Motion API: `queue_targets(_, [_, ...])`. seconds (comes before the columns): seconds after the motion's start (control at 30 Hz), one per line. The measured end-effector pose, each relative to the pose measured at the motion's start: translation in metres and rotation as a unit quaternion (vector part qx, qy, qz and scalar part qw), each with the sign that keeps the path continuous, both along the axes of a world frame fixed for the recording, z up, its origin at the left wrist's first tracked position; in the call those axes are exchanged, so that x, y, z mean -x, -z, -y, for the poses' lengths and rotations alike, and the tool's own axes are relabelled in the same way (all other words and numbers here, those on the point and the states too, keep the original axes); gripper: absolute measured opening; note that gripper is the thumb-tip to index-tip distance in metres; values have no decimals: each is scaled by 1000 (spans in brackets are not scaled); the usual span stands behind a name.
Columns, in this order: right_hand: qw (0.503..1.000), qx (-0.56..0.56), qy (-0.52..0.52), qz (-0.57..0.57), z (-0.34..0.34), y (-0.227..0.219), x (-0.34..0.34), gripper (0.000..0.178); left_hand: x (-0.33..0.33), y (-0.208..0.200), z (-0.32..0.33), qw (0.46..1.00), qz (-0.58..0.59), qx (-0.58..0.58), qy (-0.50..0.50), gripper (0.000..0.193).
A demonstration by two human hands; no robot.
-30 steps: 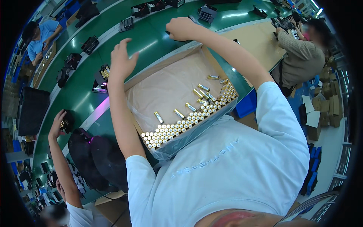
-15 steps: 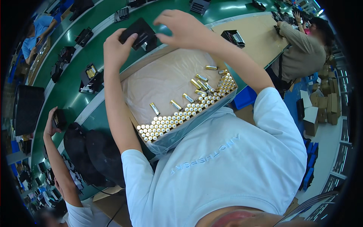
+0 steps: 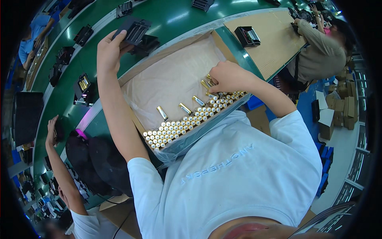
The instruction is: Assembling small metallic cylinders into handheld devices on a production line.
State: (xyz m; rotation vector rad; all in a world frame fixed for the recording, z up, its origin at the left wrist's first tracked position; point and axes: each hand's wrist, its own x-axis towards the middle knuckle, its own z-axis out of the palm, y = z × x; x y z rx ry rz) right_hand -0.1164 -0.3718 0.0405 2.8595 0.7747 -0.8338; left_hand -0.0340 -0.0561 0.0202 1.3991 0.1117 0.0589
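My left hand (image 3: 111, 49) is raised over the far left corner of the cardboard box (image 3: 131, 71), its fingers closed on a black battery case (image 3: 137, 30) whose empty slots show. Just below that case is another black device (image 3: 147, 44). My right hand (image 3: 230, 77) is down inside the box on the right, fingers curled round loose gold and silver batteries (image 3: 205, 84); its fingertips are partly hidden. Many batteries (image 3: 175, 129) stand upright, packed along the box's near side. A few others (image 3: 162, 113) lie loose on the plastic lining.
A green conveyor (image 3: 171, 18) curves past the far side, carrying several black devices, one with batteries in it (image 3: 82, 84). An open black device (image 3: 247, 36) sits on the cardboard-topped table at right. Co-workers are at left and right; one's hand (image 3: 51, 129) is at the left.
My right hand has moved from beside the black case down to the batteries at right. My left hand has shifted left, and the case is turned so its slots show.
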Motion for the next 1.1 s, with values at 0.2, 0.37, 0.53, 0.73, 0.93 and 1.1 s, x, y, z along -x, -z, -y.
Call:
queue_targets(0.2, [999,-25,11,-17,4,2,-2,24,0,11,11,997,-2,48,57,45])
queue_targets(0.37, [998,-53,4,-27,11,13,-3,23,-10,17,4,991,89,95,25,50])
queue_targets(0.53, [993,-98,65,-2,13,13,-1,27,-8,16,7,990,111,88,26,49])
queue_targets(0.73, [977,-125,105,139,12,22,8,34,-6,14,13,993,102,62,15,51])
queue_targets(0.93, [994,-66,48,77,-3,31,-5,39,-16,25,6,995,53,62,57,55])
queue_targets(1.1, [994,-107,6,-2,-6,32,-15,32,-12,31,8,998,-24,45,28,58])
